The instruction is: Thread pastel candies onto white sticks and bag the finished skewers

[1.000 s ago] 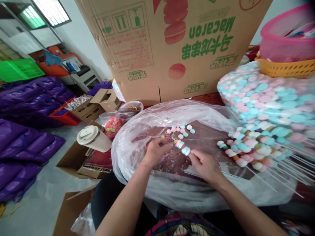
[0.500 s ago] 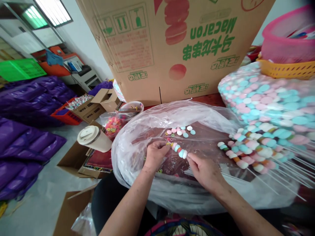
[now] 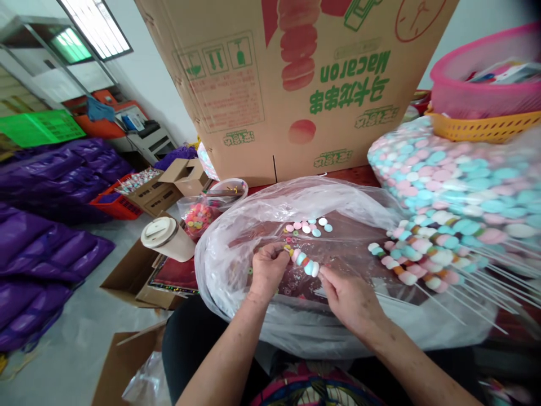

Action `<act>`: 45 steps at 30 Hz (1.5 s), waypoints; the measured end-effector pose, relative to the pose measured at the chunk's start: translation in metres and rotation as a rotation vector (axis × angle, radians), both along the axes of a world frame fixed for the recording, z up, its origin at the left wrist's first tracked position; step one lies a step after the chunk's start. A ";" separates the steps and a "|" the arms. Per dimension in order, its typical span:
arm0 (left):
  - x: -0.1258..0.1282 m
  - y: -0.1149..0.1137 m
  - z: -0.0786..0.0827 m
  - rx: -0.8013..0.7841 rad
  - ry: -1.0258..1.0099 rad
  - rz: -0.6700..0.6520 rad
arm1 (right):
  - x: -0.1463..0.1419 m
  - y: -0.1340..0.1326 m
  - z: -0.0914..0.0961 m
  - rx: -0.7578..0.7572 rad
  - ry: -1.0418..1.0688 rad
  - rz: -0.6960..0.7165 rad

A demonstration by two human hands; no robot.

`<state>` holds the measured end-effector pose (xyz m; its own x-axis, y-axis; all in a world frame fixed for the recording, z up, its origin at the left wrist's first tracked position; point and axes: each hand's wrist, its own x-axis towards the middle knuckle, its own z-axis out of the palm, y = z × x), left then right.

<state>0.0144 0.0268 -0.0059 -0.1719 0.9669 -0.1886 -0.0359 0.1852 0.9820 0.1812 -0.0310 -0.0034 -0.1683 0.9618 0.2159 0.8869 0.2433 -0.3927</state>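
Observation:
Between my hands is a candy skewer (image 3: 306, 263) with pink, blue and white round pieces and orange rings between them. My right hand (image 3: 350, 296) is closed in a pinch at its near, white end. At the far end, the fingers of my left hand (image 3: 269, 266) pinch a yellow gummy ring (image 3: 288, 248) against the tip. Just beyond lie several loose pastel candies (image 3: 307, 227) and a few small red rings (image 3: 291, 240). To the right is a pile of filled skewers (image 3: 431, 248) with white sticks pointing right.
Clear plastic sheeting (image 3: 224, 270) is bunched around the work surface. A large cardboard box (image 3: 262, 129) stands behind. At right is a big bag of pastel candies (image 3: 456, 175) under a yellow basket (image 3: 482, 127). A lidded cup (image 3: 169, 239) and a bag of gummy rings (image 3: 198, 217) stand left.
The camera view has shifted slightly. Both hands stay on the skewer in nearly the same pose, with the yellow ring still at its far end.

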 end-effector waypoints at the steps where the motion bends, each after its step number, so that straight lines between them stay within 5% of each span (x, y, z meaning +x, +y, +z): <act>1: -0.001 -0.001 -0.001 0.020 0.007 -0.011 | -0.001 0.000 0.001 0.002 0.006 0.000; 18: 0.006 -0.009 0.016 -0.031 -0.290 0.124 | 0.000 -0.003 -0.002 0.022 0.180 0.036; 24: 0.000 -0.009 0.010 0.020 -0.226 0.032 | -0.001 -0.001 -0.003 0.018 0.232 0.028; 28: -0.003 -0.005 0.013 -0.049 -0.519 -0.021 | -0.008 -0.001 -0.001 -0.016 0.309 0.049; 38: 0.039 -0.005 0.014 -0.250 -0.962 0.005 | -0.018 0.006 -0.018 -0.036 0.316 0.037; 45: 0.059 0.003 0.000 -0.206 -0.887 0.067 | -0.022 0.017 -0.028 -0.069 0.354 -0.017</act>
<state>0.0737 0.0298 -0.0060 0.0641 0.8926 -0.4463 -0.7790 0.3243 0.5366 0.1592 -0.0138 -0.0315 -0.0783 0.9782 0.1925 0.6964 0.1918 -0.6915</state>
